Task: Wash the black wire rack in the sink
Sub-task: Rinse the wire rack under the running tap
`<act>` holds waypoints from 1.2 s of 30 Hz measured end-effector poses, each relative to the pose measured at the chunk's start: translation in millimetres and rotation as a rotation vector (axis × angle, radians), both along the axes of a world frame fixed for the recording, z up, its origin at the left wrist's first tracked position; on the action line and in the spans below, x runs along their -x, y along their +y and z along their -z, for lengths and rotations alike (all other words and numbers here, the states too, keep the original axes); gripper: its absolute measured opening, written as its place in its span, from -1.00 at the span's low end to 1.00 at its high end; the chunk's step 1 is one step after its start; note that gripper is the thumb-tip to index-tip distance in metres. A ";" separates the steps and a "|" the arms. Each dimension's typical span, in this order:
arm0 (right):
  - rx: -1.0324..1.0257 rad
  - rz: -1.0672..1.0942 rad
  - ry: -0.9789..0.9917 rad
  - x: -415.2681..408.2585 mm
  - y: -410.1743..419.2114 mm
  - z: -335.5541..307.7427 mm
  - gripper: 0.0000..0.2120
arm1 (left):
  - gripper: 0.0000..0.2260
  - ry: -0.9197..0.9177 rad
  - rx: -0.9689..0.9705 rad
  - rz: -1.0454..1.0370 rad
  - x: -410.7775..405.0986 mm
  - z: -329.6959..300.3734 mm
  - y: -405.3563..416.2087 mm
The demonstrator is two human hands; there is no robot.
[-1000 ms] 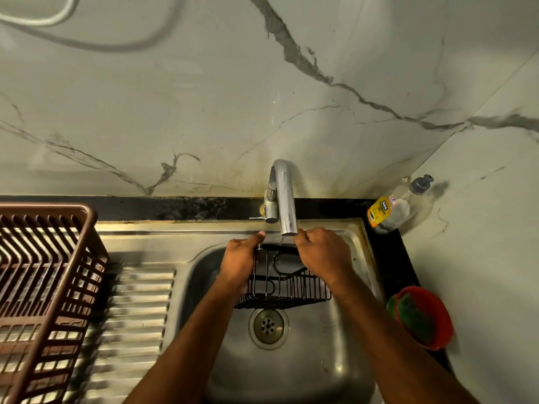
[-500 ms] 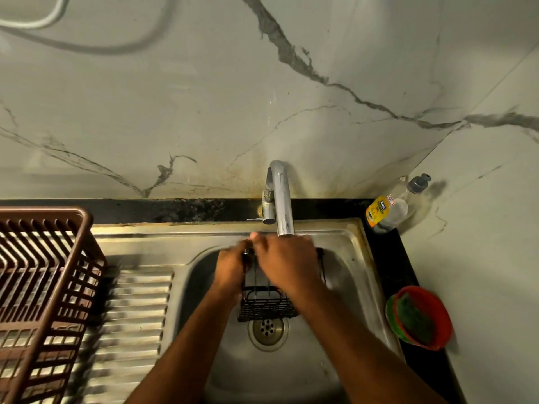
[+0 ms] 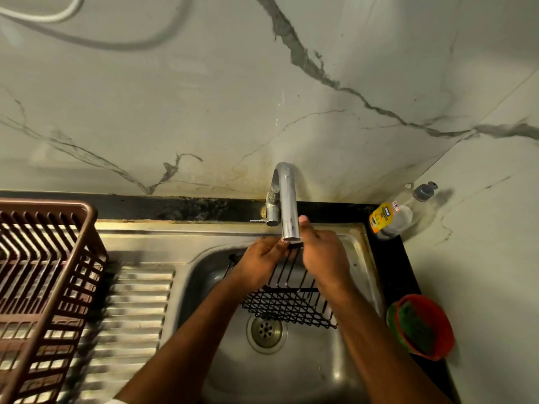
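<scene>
The black wire rack hangs tilted over the steel sink, its mesh base toward me above the drain. My left hand grips its upper left rim. On the upper right rim, just under the tap spout, my right hand is closed, thumb raised beside the spout. Both hands cover the rack's top edge.
A brown plastic dish basket stands on the ribbed drainboard at left. A dish soap bottle leans in the back right corner. A red bowl with a green scrubber sits on the black counter at right.
The rack has been turned so its mesh base faces me. My right hand moved from across the rack's middle to its right side; my left hand shifted up toward the spout.
</scene>
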State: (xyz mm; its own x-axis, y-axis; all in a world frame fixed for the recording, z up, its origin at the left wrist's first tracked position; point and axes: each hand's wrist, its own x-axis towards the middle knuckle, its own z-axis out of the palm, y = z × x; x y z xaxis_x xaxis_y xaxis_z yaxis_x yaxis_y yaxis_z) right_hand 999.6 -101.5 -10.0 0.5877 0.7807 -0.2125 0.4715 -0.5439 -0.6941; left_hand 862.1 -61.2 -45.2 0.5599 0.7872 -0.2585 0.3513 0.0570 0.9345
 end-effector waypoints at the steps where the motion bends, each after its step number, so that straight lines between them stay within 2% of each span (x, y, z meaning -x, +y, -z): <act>1: -0.033 0.011 -0.002 -4.7 -3.5 -6.6 -0.34 | -0.65 0.049 -0.030 0.020 3.7 2.4 2.6; 3: -0.101 0.048 0.012 -15.7 -9.6 -18.2 -0.37 | -0.57 0.127 -0.047 0.031 10.2 9.2 8.2; 6: -0.113 0.071 -0.011 -19.8 -12.3 -19.9 -0.33 | -0.61 0.184 -0.012 0.099 2.1 2.1 7.2; 9: -0.024 0.051 -0.068 -14.2 -10.7 -10.1 -0.23 | -0.55 0.071 0.042 0.181 -27.3 -24.0 -4.5; 11: -0.020 0.086 -0.044 -13.6 -10.8 -4.3 -0.18 | -0.58 0.005 0.041 0.188 -40.2 -31.7 -10.8; 14: -0.089 0.110 -0.003 -14.0 -13.5 -2.8 -0.20 | -0.62 0.007 -0.059 0.167 -43.3 -32.8 -12.7; 17: -0.117 0.084 -0.006 -13.1 -18.5 -5.9 -0.21 | -0.55 0.002 -0.132 0.177 -36.7 -19.9 -11.1; 19: -0.142 0.119 0.030 -13.8 -22.5 -11.0 -0.19 | -0.51 0.068 -0.141 0.178 -27.9 -7.8 -5.8; 23: -0.176 0.135 0.129 -22.6 -29.1 -23.5 -0.18 | -0.60 0.185 -0.127 0.125 0.3 9.6 5.4; 24: -0.179 0.129 0.145 -23.8 -30.1 -26.2 -0.21 | -0.58 0.186 -0.104 0.106 6.7 13.2 6.9; 27: -0.178 0.104 0.135 -23.5 -30.6 -30.1 -0.25 | -0.32 0.194 -0.075 0.038 10.0 27.2 7.7; 28: -0.172 0.106 0.113 -22.0 -29.0 -30.1 -0.23 | -0.33 0.194 -0.043 0.035 5.5 28.0 6.2; 32: -0.115 0.061 -0.066 -13.2 -21.7 -26.4 -0.19 | -0.53 0.007 0.010 0.114 -25.4 -10.6 -8.3; 36: -0.165 0.096 0.014 -12.1 -19.4 -19.8 -0.20 | -0.47 -0.050 -0.082 0.115 -38.0 -24.8 -13.2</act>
State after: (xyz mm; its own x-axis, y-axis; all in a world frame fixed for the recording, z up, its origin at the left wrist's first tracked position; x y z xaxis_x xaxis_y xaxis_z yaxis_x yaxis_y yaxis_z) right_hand 1011.7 -120.9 9.8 0.6590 0.7461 -0.0949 0.4128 -0.4643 -0.7836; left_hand 900.2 -74.3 -20.5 0.6585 0.7342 -0.1653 0.3042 -0.0587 0.9508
